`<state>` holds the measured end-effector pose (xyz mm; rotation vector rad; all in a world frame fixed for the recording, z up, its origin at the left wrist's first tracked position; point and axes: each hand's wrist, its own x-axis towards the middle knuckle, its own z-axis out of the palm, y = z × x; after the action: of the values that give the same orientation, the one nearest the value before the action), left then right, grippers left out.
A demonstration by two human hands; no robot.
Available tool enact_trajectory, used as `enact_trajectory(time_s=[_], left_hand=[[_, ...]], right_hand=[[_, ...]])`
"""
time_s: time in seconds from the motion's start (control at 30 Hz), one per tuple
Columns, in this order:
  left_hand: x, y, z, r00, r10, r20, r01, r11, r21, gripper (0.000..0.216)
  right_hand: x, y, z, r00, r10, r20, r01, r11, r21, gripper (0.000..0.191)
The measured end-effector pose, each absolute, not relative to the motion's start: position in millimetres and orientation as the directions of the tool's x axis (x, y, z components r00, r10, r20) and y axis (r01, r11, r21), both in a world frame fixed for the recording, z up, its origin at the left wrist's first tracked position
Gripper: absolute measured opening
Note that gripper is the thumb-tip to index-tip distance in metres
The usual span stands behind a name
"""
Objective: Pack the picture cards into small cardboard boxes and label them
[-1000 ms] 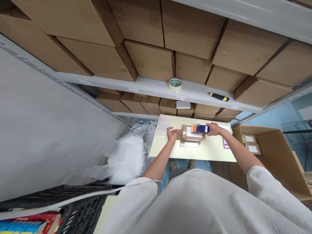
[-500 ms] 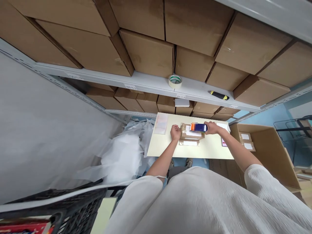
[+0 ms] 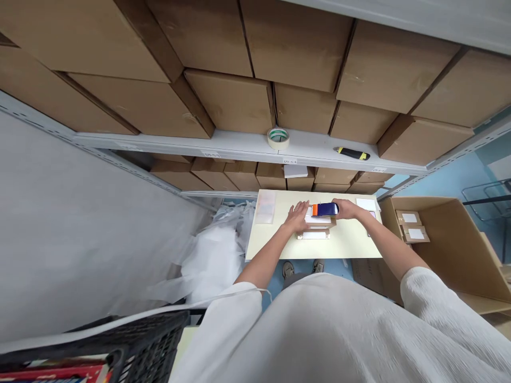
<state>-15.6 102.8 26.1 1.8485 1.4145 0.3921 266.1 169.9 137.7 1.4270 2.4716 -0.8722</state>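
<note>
On a small cream table point(image 3: 351, 244) lies a flat brown parcel point(image 3: 319, 222) with a white label. My left hand point(image 3: 298, 216) rests flat on its left end, fingers stretched out. My right hand point(image 3: 346, 209) grips a blue and orange tape dispenser point(image 3: 324, 209) held over the parcel's top. A second labelled parcel point(image 3: 313, 235) lies just in front of the first.
Shelves stacked with brown cartons point(image 3: 239, 101) rise behind the table. A tape roll point(image 3: 278, 138) and a yellow-black knife point(image 3: 352, 153) sit on the shelf ledge. An open carton point(image 3: 439, 239) with labelled parcels stands right. White plastic wrap point(image 3: 207, 255) lies left; a black crate point(image 3: 131, 346) is near.
My left hand has opened from a curled grip at the parcel's left edge and now lies flat on it. The dispenser stays over the parcel.
</note>
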Motion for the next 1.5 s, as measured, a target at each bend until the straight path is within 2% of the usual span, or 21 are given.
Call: enact_trajectory(time_s=[0.1,0.23,0.43,0.6,0.83,1.03,1.13,1.3,1.5], left_hand=[[-16.8,110.0,24.5,0.346,0.905,-0.247,0.753,-0.111,0.648,0.128],[-18.6,114.4,25.2,0.355,0.884,-0.304,0.816,-0.134,0.563,0.123],[-19.1,117.1,28.6,0.353,0.866,-0.355,0.857,-0.147,0.493,0.124],[-17.3,118.2,32.2,0.339,0.850,-0.403,0.896,-0.162,0.413,0.123],[-9.4,121.0,42.8,0.308,0.818,-0.486,0.942,-0.189,0.278,0.125],[-13.5,121.9,44.1,0.286,0.817,-0.501,0.947,-0.160,0.280,0.125],[-13.8,123.5,42.7,0.282,0.813,-0.509,0.948,-0.155,0.278,0.126],[-10.7,124.7,40.4,0.267,0.822,-0.504,0.945,-0.121,0.303,0.127],[-11.1,126.0,37.1,0.267,0.834,-0.484,0.937,-0.107,0.333,0.128]], right_hand=[[267.7,169.4,142.6,-0.541,0.719,-0.436,0.838,0.420,-0.347,0.040],[277.0,169.2,145.6,-0.546,0.707,-0.449,0.836,0.428,-0.343,0.037],[345.5,171.3,140.7,-0.511,0.722,-0.467,0.859,0.408,-0.310,0.034],[406.8,166.0,131.0,-0.473,0.740,-0.479,0.877,0.339,-0.342,0.033],[425.2,170.8,120.3,-0.505,0.685,-0.525,0.860,0.347,-0.375,0.035],[457.6,174.8,112.9,-0.458,0.698,-0.550,0.887,0.314,-0.340,0.035],[459.3,173.6,110.9,-0.464,0.711,-0.529,0.886,0.358,-0.296,0.035],[432.2,173.7,104.7,-0.456,0.696,-0.554,0.883,0.434,-0.180,0.035],[383.9,178.4,96.1,-0.402,0.658,-0.637,0.889,0.447,-0.099,0.043]])
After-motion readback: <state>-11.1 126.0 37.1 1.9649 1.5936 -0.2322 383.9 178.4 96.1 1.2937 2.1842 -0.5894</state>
